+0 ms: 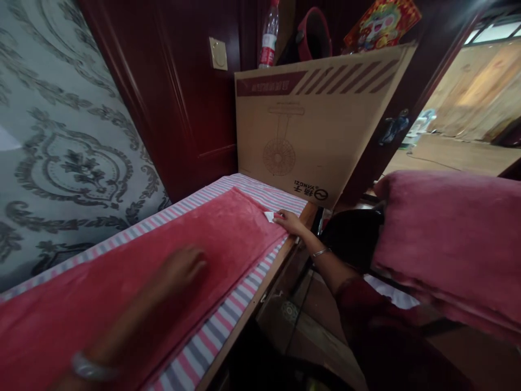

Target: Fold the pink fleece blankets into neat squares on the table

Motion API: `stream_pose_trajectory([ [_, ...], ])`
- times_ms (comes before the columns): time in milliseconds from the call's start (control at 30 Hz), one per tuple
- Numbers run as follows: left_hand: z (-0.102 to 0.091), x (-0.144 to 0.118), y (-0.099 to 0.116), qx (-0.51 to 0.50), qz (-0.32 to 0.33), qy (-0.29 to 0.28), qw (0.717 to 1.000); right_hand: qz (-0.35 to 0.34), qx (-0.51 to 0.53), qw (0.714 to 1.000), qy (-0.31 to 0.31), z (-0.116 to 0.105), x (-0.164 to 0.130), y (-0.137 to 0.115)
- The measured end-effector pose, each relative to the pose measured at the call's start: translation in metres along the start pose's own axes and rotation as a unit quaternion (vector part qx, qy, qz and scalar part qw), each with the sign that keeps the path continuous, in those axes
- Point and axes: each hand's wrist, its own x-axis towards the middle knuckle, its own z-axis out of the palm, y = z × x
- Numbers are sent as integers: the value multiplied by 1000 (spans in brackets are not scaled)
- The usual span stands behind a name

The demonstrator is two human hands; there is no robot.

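A red fleece blanket (171, 255) lies spread along a bed covered by a pink, grey and white striped sheet (215, 331). My left hand (183, 267) rests flat on the blanket's middle, fingers apart, blurred. My right hand (288, 221) pinches the blanket's far corner by a small white tag (269, 216), near the bed's wooden edge. Both wrists wear a bangle.
A big cardboard fan box (317, 119) stands at the bed's end, with a plastic bottle (268, 35) behind it. Patterned wallpaper (61, 146) runs along the left. Another folded red blanket (448, 239) lies at right. The doorway at far right shows a room floor.
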Motion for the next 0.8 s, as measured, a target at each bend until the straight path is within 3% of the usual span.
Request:
stream_pose_trajectory([
  [33, 9, 6, 20, -4, 45, -9, 999, -4, 1, 1000, 2, 0, -1, 0],
  [100, 29, 17, 55, -7, 74, -10, 997, -12, -2, 1000, 8, 0, -3, -1],
  [200, 53, 27, 82, -1, 35, -30, 999, -26, -16, 999, 16, -1, -5, -2],
  [400, 76, 21, 81, 44, 32, -33, 998, -54, -56, 997, 12, -4, -10, 1],
  [600, 73, 23, 86, 54, 20, -56, 997, -22, -96, 995, 26, -1, -19, 0],
  [800, 64, 9, 109, 44, 0, -102, 994, -11, -111, 994, 18, -1, -30, 0],
])
